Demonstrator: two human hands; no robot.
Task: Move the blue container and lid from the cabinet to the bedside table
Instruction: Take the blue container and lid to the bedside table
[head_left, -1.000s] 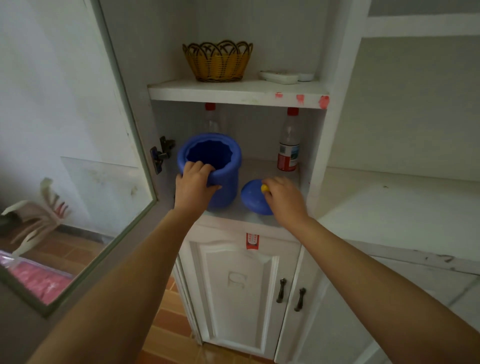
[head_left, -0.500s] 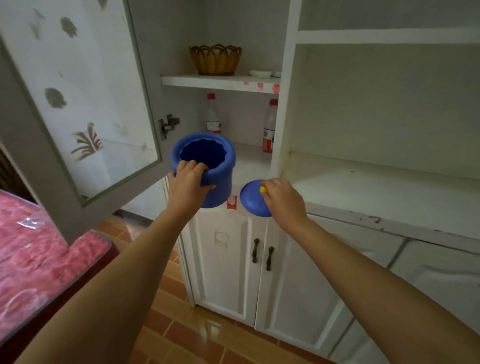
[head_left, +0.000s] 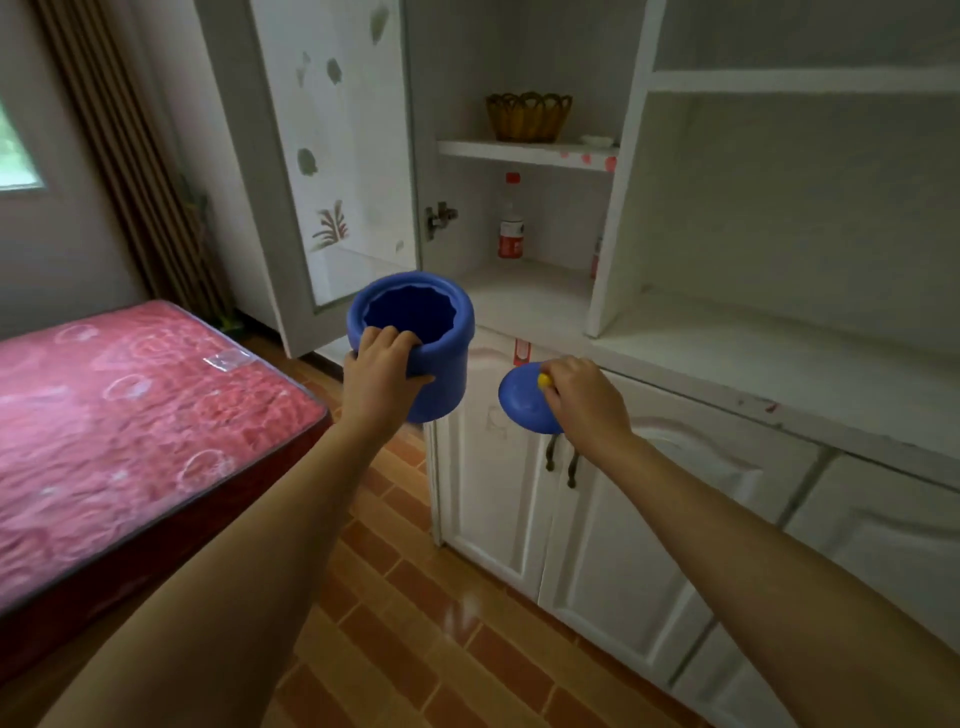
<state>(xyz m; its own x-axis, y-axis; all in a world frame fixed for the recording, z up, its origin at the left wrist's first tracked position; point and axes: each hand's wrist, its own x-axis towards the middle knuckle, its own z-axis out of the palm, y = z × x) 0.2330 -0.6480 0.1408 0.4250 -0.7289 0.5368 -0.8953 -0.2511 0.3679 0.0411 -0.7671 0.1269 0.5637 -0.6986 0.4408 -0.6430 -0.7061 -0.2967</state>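
The blue container (head_left: 439, 343) is a round open pot with a wavy inner rim, held upright in the air in front of the white cabinet (head_left: 519, 296). My left hand (head_left: 382, 371) grips its near wall, fingers hooked over the rim. The blue lid (head_left: 524, 400) is a small dome with a yellow knob; my right hand (head_left: 584, 397) pinches that knob and holds the lid in the air to the right of the container. Both are clear of the cabinet shelf. No bedside table is in view.
The cabinet's glass door (head_left: 332, 171) stands open to the left. Inside are a red-capped bottle (head_left: 511, 228) and, one shelf up, a wicker basket (head_left: 529, 117). A bed with a red mattress (head_left: 130, 415) fills the left. A white counter (head_left: 779, 358) runs right over closed cupboard doors.
Both hands have lifted the container and lid off the cabinet shelf and drawn them back. The view has pulled away and turned left, bringing the bed and curtain into sight.
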